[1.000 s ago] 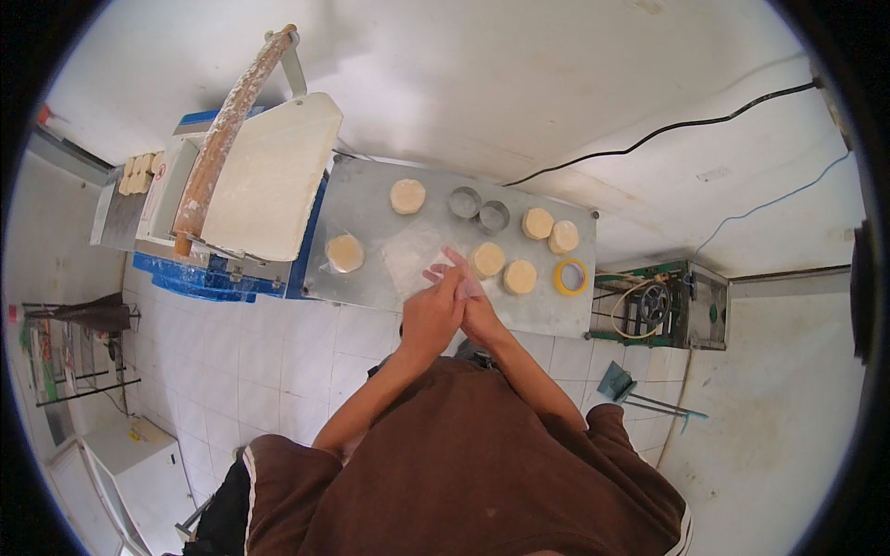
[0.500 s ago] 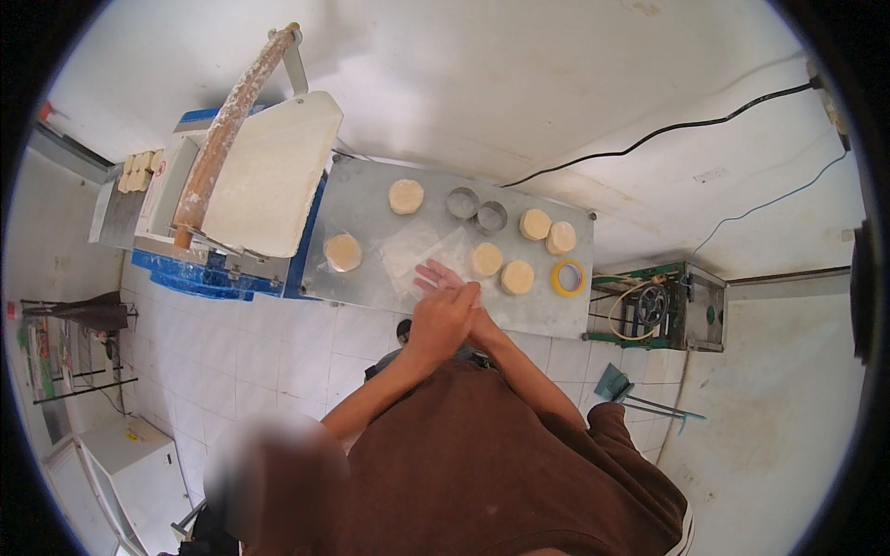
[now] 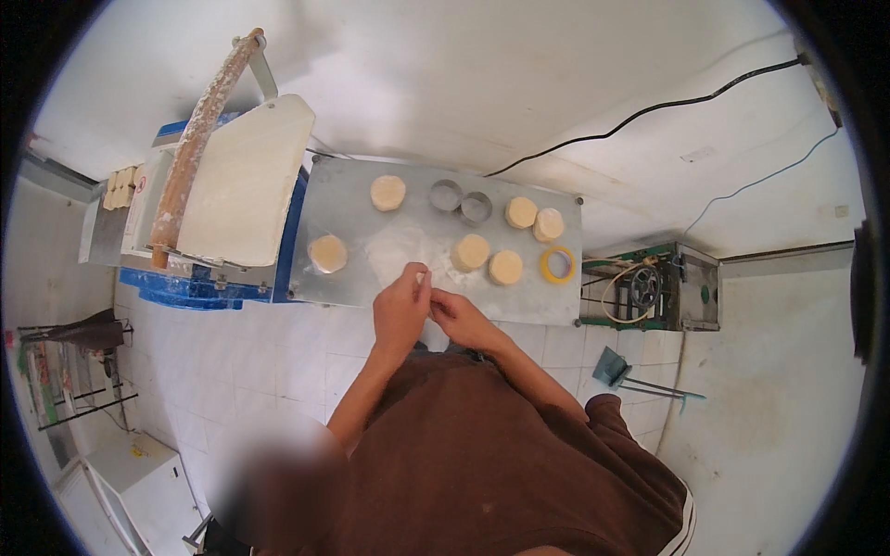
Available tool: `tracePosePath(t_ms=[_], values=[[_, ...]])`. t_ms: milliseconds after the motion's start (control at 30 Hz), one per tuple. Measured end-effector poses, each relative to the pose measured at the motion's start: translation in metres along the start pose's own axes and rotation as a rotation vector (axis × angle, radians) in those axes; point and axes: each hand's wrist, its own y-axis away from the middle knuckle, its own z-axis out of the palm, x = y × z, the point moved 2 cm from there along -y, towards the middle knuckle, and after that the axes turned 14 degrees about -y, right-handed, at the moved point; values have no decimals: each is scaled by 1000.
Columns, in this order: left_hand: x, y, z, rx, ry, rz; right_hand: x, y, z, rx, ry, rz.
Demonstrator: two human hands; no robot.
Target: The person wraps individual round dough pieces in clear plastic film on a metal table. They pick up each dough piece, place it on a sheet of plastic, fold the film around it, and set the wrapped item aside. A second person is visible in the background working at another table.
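My left hand [image 3: 400, 309] is closed in a pinch at the near edge of the steel table [image 3: 519, 303]. My right hand [image 3: 461, 320] meets it at the fingertips, its fingers curled together. What they pinch, if anything, is too small to make out. Just beyond them lie a pale dusting of flour [image 3: 397, 248] and a faint clear plastic film [image 3: 451, 271]. To the right stand round stacks of pale dough discs [image 3: 471, 252], [image 3: 505, 268]. A stack in clear plastic [image 3: 327, 253] rests on the left.
Two metal ring cutters [image 3: 446, 195] and another dough stack [image 3: 387, 193] sit at the back. More stacks [image 3: 549, 225] and a yellow tape roll [image 3: 557, 265] lie right. A blue-and-white dough sheeter [image 3: 209, 287] with a rolling pin [image 3: 197, 139] adjoins the left end.
My hands have drawn apart from an overlapping clasp, the left moving left, and now meet at the fingertips. The left fingers, stretched out before, are curled in. The view has shifted slightly.
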Motion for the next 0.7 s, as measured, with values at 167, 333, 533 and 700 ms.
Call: tracePosePath(t_ms=[167, 333, 533, 700], values=[[-9, 6, -5, 23, 57, -92, -48, 19, -12, -15, 14, -92], [-14, 25, -11, 43, 58, -219, -41, 14, -65, -146, -109, -51], [-19, 57, -12, 160, 43, -405, 43, -29, -209, 156, 473, 3], [-9, 86, -9, 239, -21, -525, 101, -50, -273, 85, 585, 283]])
